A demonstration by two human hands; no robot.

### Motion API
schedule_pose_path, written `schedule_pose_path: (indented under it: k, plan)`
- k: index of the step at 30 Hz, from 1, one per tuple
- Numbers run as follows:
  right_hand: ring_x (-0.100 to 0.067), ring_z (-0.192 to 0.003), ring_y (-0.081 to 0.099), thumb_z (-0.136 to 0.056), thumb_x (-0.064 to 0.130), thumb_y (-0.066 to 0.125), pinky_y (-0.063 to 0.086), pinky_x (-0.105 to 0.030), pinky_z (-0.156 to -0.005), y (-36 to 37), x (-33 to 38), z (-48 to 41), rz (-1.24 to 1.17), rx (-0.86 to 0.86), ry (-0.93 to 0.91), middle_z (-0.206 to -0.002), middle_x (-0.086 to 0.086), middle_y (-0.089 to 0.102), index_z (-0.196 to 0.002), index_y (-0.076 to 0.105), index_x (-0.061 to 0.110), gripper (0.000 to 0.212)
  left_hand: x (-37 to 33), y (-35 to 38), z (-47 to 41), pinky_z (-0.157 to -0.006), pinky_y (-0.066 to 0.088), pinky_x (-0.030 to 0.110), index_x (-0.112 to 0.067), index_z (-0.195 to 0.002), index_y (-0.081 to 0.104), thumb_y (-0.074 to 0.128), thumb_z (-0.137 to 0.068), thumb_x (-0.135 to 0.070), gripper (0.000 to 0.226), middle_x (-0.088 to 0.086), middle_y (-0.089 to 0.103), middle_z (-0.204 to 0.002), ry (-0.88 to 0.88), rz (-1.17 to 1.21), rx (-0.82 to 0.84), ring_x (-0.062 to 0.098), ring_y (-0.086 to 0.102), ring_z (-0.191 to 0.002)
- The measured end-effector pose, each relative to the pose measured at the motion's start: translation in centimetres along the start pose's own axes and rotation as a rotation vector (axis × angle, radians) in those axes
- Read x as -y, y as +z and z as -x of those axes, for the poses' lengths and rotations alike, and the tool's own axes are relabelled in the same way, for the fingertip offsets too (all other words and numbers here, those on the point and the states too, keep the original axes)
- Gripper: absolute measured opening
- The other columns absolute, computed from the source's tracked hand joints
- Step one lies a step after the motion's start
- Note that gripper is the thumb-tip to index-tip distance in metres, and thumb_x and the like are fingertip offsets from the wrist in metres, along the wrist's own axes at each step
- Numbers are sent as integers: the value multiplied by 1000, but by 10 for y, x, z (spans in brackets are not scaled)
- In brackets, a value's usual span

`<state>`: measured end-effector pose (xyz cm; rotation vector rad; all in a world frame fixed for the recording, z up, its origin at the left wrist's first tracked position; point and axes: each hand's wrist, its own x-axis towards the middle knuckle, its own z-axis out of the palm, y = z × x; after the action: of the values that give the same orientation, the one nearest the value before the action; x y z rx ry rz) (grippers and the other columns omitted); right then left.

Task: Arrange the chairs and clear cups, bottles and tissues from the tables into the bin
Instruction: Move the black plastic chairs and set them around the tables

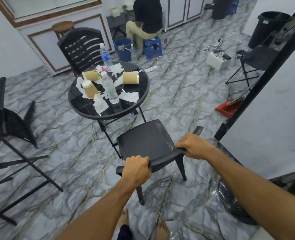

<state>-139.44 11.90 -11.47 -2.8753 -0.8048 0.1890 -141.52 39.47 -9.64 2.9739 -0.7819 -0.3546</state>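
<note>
A black plastic chair (146, 139) stands just in front of me, its seat facing the round black table (144, 91). My left hand (137, 169) grips the top edge of the chair's back, and my right hand (192, 146) grips the same edge further right. On the table lie three brown paper cups (130, 77), two clear water bottles (110, 90) and several crumpled white tissues (100, 103). A second black chair (81, 48) stands behind the table. A tall black bin (266, 28) stands at the far right.
Another black chair (10, 122) and a folding table frame (22, 163) stand at the left. A person sits on a blue stool (152, 47) beside a blue bucket (123, 49). Cables, a power strip (150, 68), a white box (217, 60) and a red dustpan (229, 107) lie on the marble floor.
</note>
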Motion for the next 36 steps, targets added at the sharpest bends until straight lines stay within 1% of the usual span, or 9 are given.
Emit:
schedule_pose_path:
  k: [3,6,9,12,17,26,29,32,36]
  plan:
    - [-22,-70,55,-80,17,55,43,-34,-79,-3,-17,4,3,63,59,-68,2,62,-80,63,17,8,-17,-4,-10,-65,32,36,-14,-84,55,48,-90,-25,14,10,63,-84,-32,11,7,33,49,-71]
    - [-21,-71,56,-74,19,47,42,-35,-78,-8,-26,16,-48,47,65,-68,4,64,-80,66,19,20,-38,-3,-14,-66,31,36,-12,-89,59,48,-90,-23,16,10,62,-83,-43,6,24,30,43,-68]
    - [-20,-73,56,-75,18,52,38,-33,-74,-9,-32,21,-29,33,45,-69,5,65,-81,68,21,17,-48,-1,-12,-66,33,36,-13,-86,56,48,-89,-25,15,11,63,-85,-45,3,22,30,43,-68]
    - [-19,-83,57,-77,15,62,38,-35,-80,-5,-42,16,49,46,115,-75,5,67,-84,69,23,13,-53,-1,-20,-64,34,36,-16,-80,51,51,-86,-26,12,9,60,-79,-61,11,-6,30,43,-66]
    - [-28,-75,57,-66,4,69,39,-40,-83,2,-46,14,44,-27,156,-70,0,64,-82,70,20,22,-64,-5,-26,-63,36,36,-15,-74,50,53,-83,-22,11,5,48,-70,-76,37,-9,29,45,-65]
    - [-26,-78,54,-74,10,65,33,-37,-86,4,-43,23,-28,-77,116,-75,-2,64,-81,68,17,10,-60,10,-21,-62,33,34,-15,-75,48,50,-89,-28,20,9,57,-73,-6,-4,-26,30,44,-64]
    - [-27,-80,55,-76,14,66,35,-38,-86,5,-37,12,-31,-74,151,-75,-3,64,-84,69,18,10,-43,8,-27,-60,33,33,-16,-73,49,52,-88,-31,21,7,60,-72,9,-12,-28,31,51,-65]
    - [-27,-78,56,-72,10,71,37,-39,-84,8,-32,7,-52,-101,185,-70,-2,62,-79,69,18,11,-36,9,-29,-61,34,33,-17,-74,50,52,-87,-31,20,7,60,-73,2,-9,-40,30,53,-66]
    - [-23,-76,53,-65,1,66,31,-30,-84,7,-34,9,-93,-87,212,-69,0,60,-77,69,18,21,-36,14,-29,-62,33,34,-18,-74,48,51,-87,-32,20,6,57,-71,-22,-5,-43,29,49,-65]
